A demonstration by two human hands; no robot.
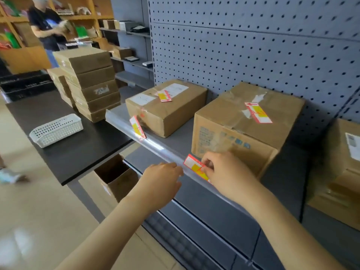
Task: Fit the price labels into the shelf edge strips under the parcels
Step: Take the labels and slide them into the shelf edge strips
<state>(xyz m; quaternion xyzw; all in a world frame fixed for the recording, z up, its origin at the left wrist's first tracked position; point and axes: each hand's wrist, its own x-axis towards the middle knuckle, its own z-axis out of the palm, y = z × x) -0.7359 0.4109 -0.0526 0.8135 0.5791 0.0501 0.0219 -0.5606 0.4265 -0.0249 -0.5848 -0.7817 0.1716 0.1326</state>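
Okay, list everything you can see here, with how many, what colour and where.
Price labels: four, red, white and yellow; one lying on each of two shelf parcels, one standing in the strip at left, one at the right hand.
Shelf parcels: three, brown cardboard; on the grey shelf, the third cut off at right.
Shelf edge strip: one, clear plastic; along the shelf front.
Pegboard: grey; behind the shelf.
Stacked boxes: several, brown; on the black counter.
Basket: one, white; on the counter.
Open box: one, brown; under the counter.
Other person: one, dark top; background left.
Left hand: at the strip.
Right hand: pinching a label.
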